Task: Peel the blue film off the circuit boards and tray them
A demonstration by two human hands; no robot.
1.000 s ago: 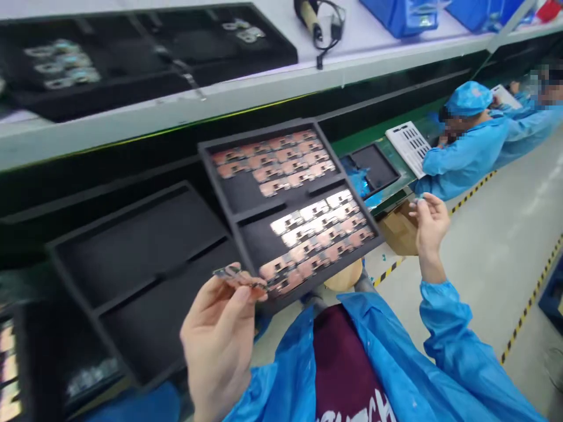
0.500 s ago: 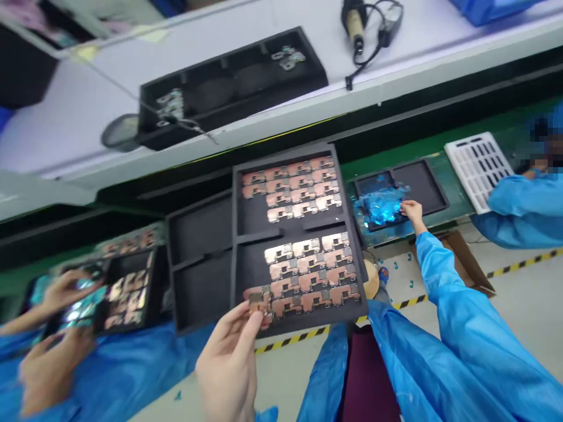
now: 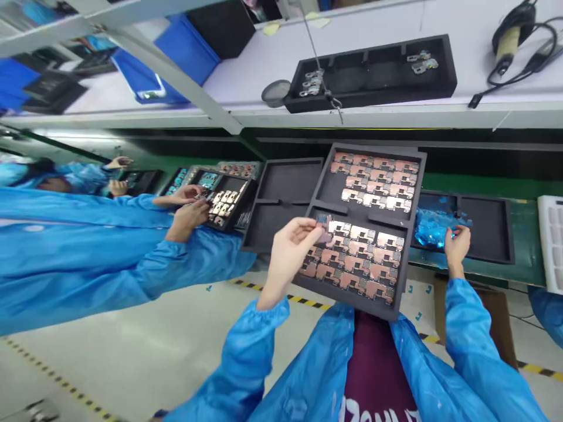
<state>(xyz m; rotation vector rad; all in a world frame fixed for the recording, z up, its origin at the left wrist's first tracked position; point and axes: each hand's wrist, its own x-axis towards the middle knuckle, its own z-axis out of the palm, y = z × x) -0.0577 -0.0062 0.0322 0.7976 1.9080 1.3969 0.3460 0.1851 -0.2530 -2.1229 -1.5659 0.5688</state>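
Observation:
A black foam tray (image 3: 407, 246) lies before me, its two compartments filled with several small copper-coloured circuit boards (image 3: 373, 181). My left hand (image 3: 292, 252) hovers over the tray's near-left corner, fingers pinched on one small circuit board (image 3: 324, 225). My right hand (image 3: 456, 246) reaches to the right, fingers curled at a heap of blue film scraps (image 3: 433, 227) in a second black tray (image 3: 488, 225). What those fingers hold, if anything, is hidden.
An empty black tray (image 3: 281, 202) lies left of mine. A co-worker's hands (image 3: 189, 205) in blue sleeves work over another board tray (image 3: 226, 199) at the left. A shelf above carries a black tray (image 3: 373, 73), a tool with cable (image 3: 510, 35) and blue bins (image 3: 176, 58). A white rack (image 3: 552, 240) sits far right.
The view has swung left, bringing the co-worker into sight. My left hand has moved up over the tray with the board. My right hand stays at the blue film pile.

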